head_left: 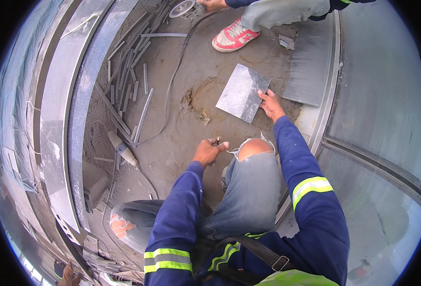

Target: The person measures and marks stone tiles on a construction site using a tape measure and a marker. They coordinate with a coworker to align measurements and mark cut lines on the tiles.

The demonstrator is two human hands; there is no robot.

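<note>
My right hand grips the right edge of a square grey stone tile, thumb on its upper face. The tile is tilted above the dusty floor, part of its face in shade. My left hand is held in front of my bent knee, apart from the tile. Its fingers are curled, with a small pale tip showing at the fingertips; what it belongs to I cannot make out.
At the top, another person's hand is on an angle grinder, near a red-and-white shoe. Cut stone strips and a corded power tool lie left. Cables cross the floor. Long slabs stand farther left; glass panels are right.
</note>
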